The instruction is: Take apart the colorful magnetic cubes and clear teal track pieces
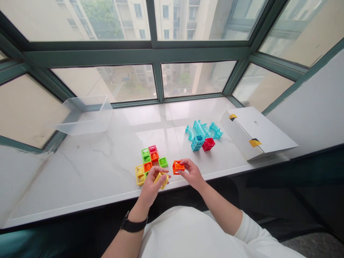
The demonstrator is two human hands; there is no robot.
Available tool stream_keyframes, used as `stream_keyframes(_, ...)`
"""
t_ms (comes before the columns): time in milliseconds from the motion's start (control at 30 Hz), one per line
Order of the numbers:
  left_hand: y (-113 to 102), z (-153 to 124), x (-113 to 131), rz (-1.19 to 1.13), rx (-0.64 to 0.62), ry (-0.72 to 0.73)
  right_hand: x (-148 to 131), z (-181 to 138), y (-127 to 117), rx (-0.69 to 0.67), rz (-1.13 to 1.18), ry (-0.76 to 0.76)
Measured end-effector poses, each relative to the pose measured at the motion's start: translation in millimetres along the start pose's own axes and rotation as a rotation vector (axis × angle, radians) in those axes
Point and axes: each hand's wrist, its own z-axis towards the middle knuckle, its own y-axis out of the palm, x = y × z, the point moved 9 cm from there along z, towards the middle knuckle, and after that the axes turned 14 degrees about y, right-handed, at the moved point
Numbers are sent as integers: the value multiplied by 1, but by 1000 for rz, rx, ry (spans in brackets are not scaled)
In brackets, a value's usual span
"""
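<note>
Between the fingers of my left hand (153,182) is a yellow hollow block (162,181), held just above the front edge of the sill. My right hand (192,173) pinches an orange hollow block (177,167) a short way to its right. Beside my left hand lies a cluster of similar cube blocks: yellow blocks (140,174), green blocks (145,154), orange blocks (154,156) and a red block (152,148). A single green block (162,162) sits at the cluster's right side. My left hand hides part of the cluster's near side.
Farther right stand a blue block (197,142), a red block (208,144) and several clear blue track pieces (204,129). A white box (258,132) with yellow-black tape is at the right. A clear plastic bin (86,125) stands at the back left, near the windows.
</note>
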Motion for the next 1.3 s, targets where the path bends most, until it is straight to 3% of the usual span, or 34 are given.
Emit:
stream_keyframes(133, 17, -4, -13, 167, -118, -12, 2, -6, 1, -40, 72, 37)
stream_keyframes(233, 23, -3, -24, 265, -137, -54, -1, -16, 9, -138, 92, 48)
stream_keyframes(333, 30, -2, -31, 247, -145, -104, -2, -27, 10, -215, 65, 51)
stream_keyframes(467, 37, -3, -39, 202, -151, -136, 1, -33, -2, -193, -12, 33)
stream_keyframes(633, 40, -8, -56, 102, -115, -193, 12, -27, -30, -25, -123, 24)
stream_keyframes(833, 36, -14, -61, 11, -34, -249, 12, -19, -97, 413, -452, -68)
stream_keyframes(933, 37, -15, -59, -14, -23, -266, 17, -16, -124, 550, -592, -89)
stream_keyframes(1100, 43, -18, -58, -48, -40, -299, 25, -7, -138, 612, -721, -98)
stream_keyframes(1300, 42, -18, -60, -71, -74, -304, 29, 1, -122, 561, -761, -114)
